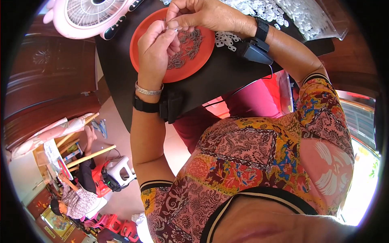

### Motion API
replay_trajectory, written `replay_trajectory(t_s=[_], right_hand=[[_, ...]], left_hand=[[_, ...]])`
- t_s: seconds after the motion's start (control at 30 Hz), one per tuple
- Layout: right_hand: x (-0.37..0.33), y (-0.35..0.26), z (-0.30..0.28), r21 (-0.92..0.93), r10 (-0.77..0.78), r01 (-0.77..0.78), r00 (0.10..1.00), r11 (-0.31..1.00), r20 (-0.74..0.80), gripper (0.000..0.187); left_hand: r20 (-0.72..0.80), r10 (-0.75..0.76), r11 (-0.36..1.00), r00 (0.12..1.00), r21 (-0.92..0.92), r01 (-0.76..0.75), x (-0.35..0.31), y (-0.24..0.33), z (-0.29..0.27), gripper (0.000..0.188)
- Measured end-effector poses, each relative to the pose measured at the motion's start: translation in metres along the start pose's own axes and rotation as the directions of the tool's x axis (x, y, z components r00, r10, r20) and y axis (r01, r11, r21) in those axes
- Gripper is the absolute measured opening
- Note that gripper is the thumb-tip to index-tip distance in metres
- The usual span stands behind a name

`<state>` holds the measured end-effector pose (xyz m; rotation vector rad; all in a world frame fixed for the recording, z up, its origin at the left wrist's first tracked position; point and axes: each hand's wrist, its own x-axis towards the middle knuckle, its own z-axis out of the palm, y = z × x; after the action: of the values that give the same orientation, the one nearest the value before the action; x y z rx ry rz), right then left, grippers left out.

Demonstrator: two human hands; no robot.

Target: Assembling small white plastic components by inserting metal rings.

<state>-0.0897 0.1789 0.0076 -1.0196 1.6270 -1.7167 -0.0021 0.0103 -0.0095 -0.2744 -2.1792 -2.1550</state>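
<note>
Left hand (154, 47) meets right hand (195, 17) at one white piece (176, 29).

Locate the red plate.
In the head view, the red plate is near the top, left of centre, on the black table, between the pink fan and white pieces.

Smooth plastic with a soft sheen on the orange-red plate (200, 67); dull, greyish, metal-looking surface on the small pins (190, 44) inside. Smooth white plastic in the flat pieces (263, 10) at far right, beside a glossy clear plastic bag (314, 18). Matt black across the tabletop (111, 73). Textured silvery metal in the bracelet (148, 90). Glossy dark wood on the left cabinet (52, 60).
</note>
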Motion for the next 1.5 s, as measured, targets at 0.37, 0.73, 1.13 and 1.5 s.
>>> replay_trajectory(t_s=[0.37, 0.73, 1.13, 1.5], right_hand=[[0.003, 0.012, -0.001, -0.003, -0.023, 0.023, 1.000, 1.000, 0.004, 0.010], [0.003, 0.014, 0.000, 0.105, -0.147, 0.140, 0.987, 0.985, 0.059, 0.015], [-0.002, 0.013, -0.007, -0.874, -0.135, 0.287, 0.958, 0.393, 0.254, 0.021], [-0.001, 0.017, -0.014, -0.880, -0.219, 0.257, 0.959, 0.399, 0.181, 0.015]], left_hand=[[0.018, -0.076, 0.992, 0.997, 0.100, 0.074, 0.000, 0.001, -0.004, 0.019], [-0.005, -0.079, 0.991, 0.997, -0.107, 0.078, 0.000, 0.000, -0.007, 0.016], [-0.215, -0.017, 0.988, 0.976, -0.156, -0.018, 0.001, 0.004, -0.027, 0.014], [-0.150, -0.079, 0.994, 0.986, -0.084, 0.067, 0.001, 0.003, -0.019, 0.015]])
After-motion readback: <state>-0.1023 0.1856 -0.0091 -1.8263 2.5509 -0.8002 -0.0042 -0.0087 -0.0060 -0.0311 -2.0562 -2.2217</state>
